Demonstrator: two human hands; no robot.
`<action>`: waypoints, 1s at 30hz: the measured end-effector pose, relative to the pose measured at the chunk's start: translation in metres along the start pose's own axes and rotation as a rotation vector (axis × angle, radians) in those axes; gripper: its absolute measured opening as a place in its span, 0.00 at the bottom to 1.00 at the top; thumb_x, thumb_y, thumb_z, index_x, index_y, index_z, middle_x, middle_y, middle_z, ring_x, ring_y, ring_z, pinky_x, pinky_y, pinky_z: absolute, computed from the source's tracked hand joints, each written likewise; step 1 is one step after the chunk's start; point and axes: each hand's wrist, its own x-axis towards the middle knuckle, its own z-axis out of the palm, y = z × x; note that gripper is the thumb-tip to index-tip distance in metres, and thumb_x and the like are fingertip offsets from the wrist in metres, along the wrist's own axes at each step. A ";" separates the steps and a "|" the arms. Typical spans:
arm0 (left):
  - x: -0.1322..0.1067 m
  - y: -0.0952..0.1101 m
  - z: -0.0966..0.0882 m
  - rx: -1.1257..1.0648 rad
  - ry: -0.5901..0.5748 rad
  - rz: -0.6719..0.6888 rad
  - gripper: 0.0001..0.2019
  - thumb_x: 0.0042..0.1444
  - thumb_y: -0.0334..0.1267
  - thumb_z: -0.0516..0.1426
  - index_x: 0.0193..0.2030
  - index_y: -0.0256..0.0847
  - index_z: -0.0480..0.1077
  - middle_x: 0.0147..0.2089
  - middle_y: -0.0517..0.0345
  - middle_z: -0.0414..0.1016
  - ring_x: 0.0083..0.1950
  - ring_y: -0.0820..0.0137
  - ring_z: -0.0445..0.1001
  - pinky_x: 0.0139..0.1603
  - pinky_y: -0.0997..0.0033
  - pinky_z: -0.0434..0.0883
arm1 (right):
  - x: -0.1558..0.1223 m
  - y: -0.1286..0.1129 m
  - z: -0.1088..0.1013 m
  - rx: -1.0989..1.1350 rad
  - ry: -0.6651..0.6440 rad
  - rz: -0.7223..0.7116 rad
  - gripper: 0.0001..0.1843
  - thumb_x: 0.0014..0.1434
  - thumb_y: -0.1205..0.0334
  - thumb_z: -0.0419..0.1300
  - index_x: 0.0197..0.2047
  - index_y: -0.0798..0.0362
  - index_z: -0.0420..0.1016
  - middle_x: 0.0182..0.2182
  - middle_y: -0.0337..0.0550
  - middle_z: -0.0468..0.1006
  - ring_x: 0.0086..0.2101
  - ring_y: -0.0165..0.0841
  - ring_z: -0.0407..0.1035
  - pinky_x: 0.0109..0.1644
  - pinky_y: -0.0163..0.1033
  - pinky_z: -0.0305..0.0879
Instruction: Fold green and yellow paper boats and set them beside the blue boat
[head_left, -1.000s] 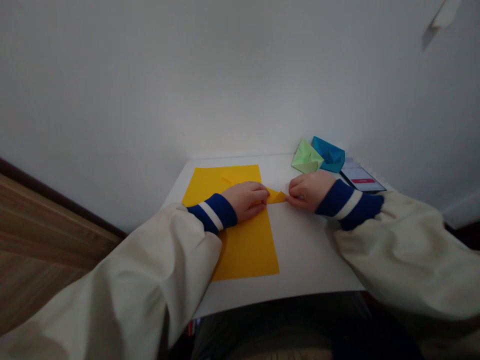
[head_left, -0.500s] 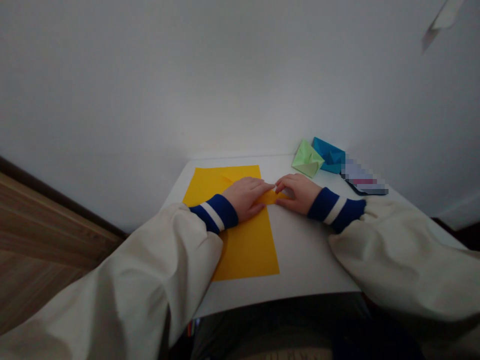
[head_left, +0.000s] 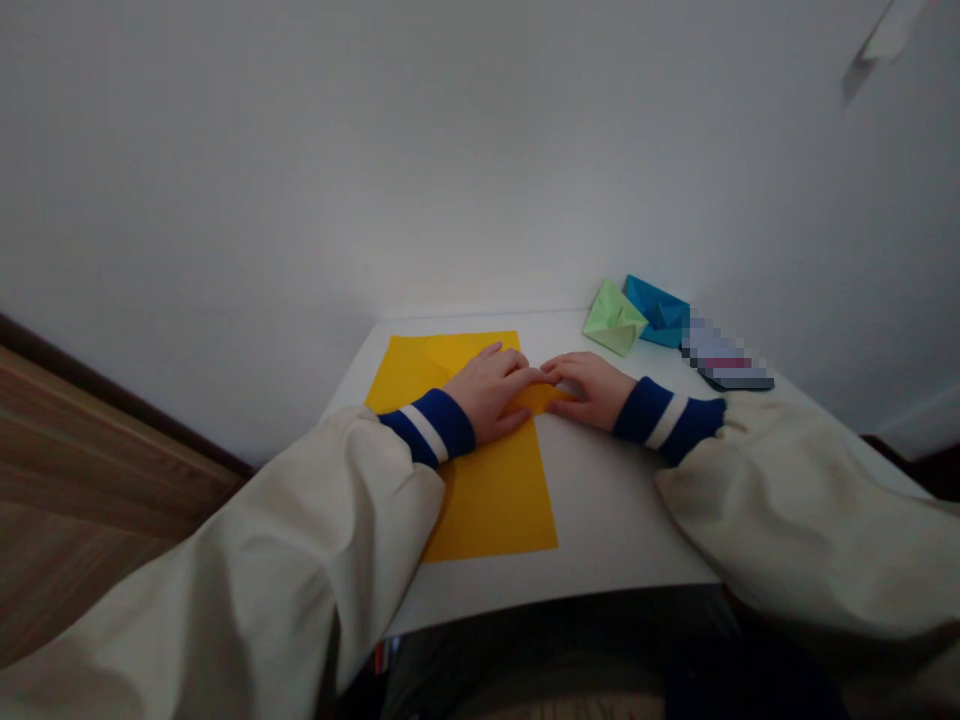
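A folded piece of yellow paper (head_left: pixel 539 400) lies between my hands, mostly covered by them. My left hand (head_left: pixel 493 393) rests over its left part, with the index finger stretched along the top edge and the thumb on the near side. At the right end, my right hand (head_left: pixel 589 388) pinches the same piece between thumb and fingers. The index fingertips of both hands meet or nearly meet. Beneath my left hand and forearm a larger yellow sheet (head_left: pixel 501 500) lies flat. How the piece is folded under my palm is hidden.
A light green folded paper (head_left: pixel 615 318) and a blue folded paper (head_left: pixel 657 311) sit at the back right of the white table (head_left: pixel 622 510). Beside them is a flat, blurred-out object with a dark edge (head_left: pixel 726 355). The wall stands right behind; a wooden panel (head_left: pixel 97 470) is at the left.
My right hand has shifted slightly left, closing the gap to my left fingertips. My left fingers have lifted and bent a little, and the paper piece has turned slightly.
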 end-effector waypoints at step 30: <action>-0.011 -0.008 0.013 -0.943 0.236 -0.739 0.22 0.49 0.51 0.58 0.40 0.32 0.73 0.39 0.46 0.78 0.38 0.62 0.76 0.39 0.62 0.73 | -0.010 0.004 -0.005 -0.011 0.131 0.374 0.09 0.47 0.66 0.58 0.33 0.52 0.62 0.24 0.37 0.67 0.24 0.28 0.61 0.28 0.34 0.56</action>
